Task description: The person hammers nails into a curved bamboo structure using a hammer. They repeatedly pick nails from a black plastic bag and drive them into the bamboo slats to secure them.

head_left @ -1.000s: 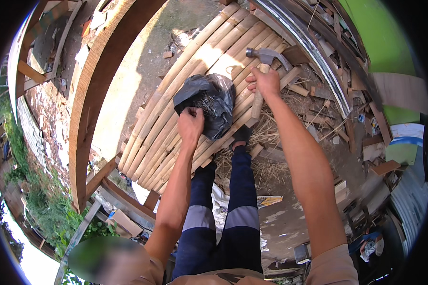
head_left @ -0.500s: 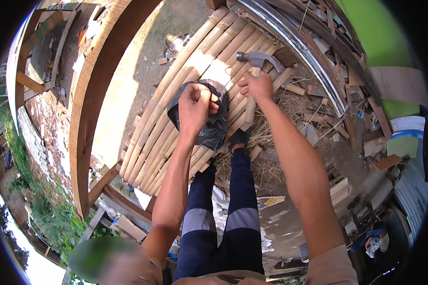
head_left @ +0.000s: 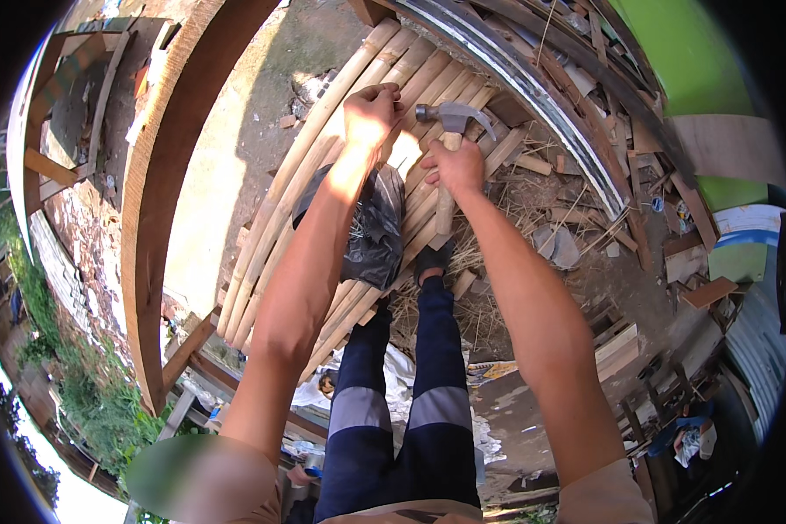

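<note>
Right hand [head_left: 454, 166] clamped on claw hammer [head_left: 452, 116]; left hand [head_left: 371, 113] pinched shut above bamboo poles [head_left: 323, 175]: strike squarely, fingers clear.

Hidden and unclear parts

The left forearm covers part of the black plastic bag [head_left: 377, 231]; whatever the closed left hand [head_left: 371, 113] pinches is too small to tell.

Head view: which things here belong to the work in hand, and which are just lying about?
In use:
- claw hammer, gripped by the right hand
- bamboo poles, under the closed left hand
- black plastic bag lying on the poles

Lying about:
- wood offcuts
- dry straw
- green panel
</note>
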`<control>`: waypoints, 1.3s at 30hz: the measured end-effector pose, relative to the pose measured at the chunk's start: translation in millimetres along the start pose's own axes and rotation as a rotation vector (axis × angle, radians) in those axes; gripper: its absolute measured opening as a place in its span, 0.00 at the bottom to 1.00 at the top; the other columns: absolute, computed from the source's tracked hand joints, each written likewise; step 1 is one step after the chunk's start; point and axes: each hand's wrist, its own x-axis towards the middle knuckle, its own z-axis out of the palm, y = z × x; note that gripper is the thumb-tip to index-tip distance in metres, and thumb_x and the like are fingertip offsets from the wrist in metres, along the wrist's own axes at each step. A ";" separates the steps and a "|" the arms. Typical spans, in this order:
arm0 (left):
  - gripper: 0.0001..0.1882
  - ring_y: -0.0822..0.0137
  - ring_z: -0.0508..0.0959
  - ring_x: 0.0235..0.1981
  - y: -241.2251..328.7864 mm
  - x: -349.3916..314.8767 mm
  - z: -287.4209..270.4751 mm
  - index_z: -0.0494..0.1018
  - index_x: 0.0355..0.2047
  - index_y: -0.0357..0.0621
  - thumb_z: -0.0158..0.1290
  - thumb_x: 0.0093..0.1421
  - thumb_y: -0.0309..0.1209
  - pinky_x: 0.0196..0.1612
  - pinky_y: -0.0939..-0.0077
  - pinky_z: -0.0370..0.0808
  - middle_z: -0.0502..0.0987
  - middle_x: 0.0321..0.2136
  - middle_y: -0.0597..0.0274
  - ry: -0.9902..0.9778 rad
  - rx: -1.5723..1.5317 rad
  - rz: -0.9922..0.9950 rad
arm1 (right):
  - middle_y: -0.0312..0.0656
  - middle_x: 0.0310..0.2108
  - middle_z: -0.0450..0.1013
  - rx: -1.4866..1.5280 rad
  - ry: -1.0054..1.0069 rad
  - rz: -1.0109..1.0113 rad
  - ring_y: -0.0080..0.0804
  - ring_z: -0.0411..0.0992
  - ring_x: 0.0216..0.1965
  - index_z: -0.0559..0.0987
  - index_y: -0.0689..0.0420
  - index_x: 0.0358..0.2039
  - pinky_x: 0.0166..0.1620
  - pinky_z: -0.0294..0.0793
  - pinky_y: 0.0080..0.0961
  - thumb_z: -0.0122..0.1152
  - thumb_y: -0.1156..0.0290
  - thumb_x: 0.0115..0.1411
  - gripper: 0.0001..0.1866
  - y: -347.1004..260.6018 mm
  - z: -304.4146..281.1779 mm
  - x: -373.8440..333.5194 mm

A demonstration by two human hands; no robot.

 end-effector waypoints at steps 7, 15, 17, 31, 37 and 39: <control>0.22 0.69 0.83 0.37 4.1 50.6 -16.5 0.77 0.51 0.25 0.63 0.57 0.25 0.41 0.83 0.80 0.84 0.39 0.53 -0.170 0.483 0.133 | 0.50 0.28 0.82 0.017 -0.004 0.000 0.35 0.79 0.18 0.76 0.63 0.40 0.20 0.78 0.29 0.63 0.61 0.63 0.16 1.0 1.1 0.3; 0.19 0.67 0.86 0.32 -6.5 30.0 -29.9 0.82 0.43 0.34 0.61 0.62 0.40 0.39 0.74 0.80 0.86 0.30 0.54 -0.138 0.516 0.159 | 0.50 0.27 0.82 0.022 0.000 0.014 0.36 0.79 0.18 0.77 0.64 0.39 0.20 0.78 0.29 0.63 0.61 0.63 0.17 0.2 2.1 0.0; 0.20 0.65 0.85 0.29 0.4 12.0 -18.6 0.83 0.39 0.35 0.58 0.65 0.43 0.36 0.72 0.79 0.85 0.27 0.53 -0.125 0.587 0.202 | 0.48 0.26 0.82 0.016 0.016 0.019 0.35 0.79 0.18 0.77 0.63 0.40 0.21 0.78 0.28 0.63 0.61 0.63 0.17 3.8 -1.8 2.3; 0.13 0.63 0.85 0.31 -21.4 11.8 5.0 0.83 0.40 0.37 0.62 0.61 0.35 0.37 0.71 0.80 0.85 0.33 0.51 0.044 0.382 0.432 | 0.50 0.26 0.81 0.015 0.023 0.006 0.35 0.78 0.17 0.76 0.63 0.39 0.19 0.78 0.29 0.62 0.62 0.64 0.16 5.0 2.0 3.3; 0.08 0.64 0.81 0.44 -25.2 35.4 14.1 0.85 0.37 0.52 0.65 0.58 0.37 0.52 0.66 0.69 0.85 0.34 0.63 0.149 0.745 0.910 | 0.49 0.26 0.81 0.020 0.024 0.004 0.34 0.78 0.16 0.76 0.63 0.40 0.19 0.78 0.28 0.63 0.62 0.64 0.16 4.9 4.5 2.5; 0.08 0.65 0.77 0.49 -32.7 41.1 16.1 0.85 0.36 0.54 0.65 0.57 0.37 0.56 0.65 0.62 0.84 0.36 0.66 0.122 0.733 0.946 | 0.49 0.26 0.81 0.008 0.033 -0.007 0.34 0.78 0.16 0.76 0.63 0.39 0.19 0.78 0.28 0.63 0.62 0.64 0.16 4.5 4.1 1.9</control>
